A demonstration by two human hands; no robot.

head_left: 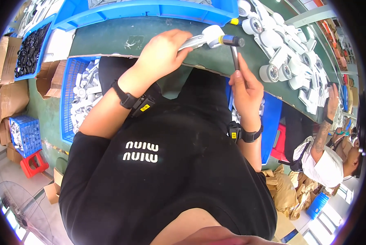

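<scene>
My left hand is closed around the flat arm of a white plastic part, whose round head points to the right over the green table. In my right hand is a small mallet, gripped by its handle, with a black head and a yellow band. The mallet head overlaps the right side of the part's round head in view; whether the two touch I cannot tell. The exact kind of the white part does not show.
White round-headed parts lie heaped on the right of the green table. A blue bin stands at the back. Left are a crate of white parts and a tray of black pieces. A co-worker works at far right.
</scene>
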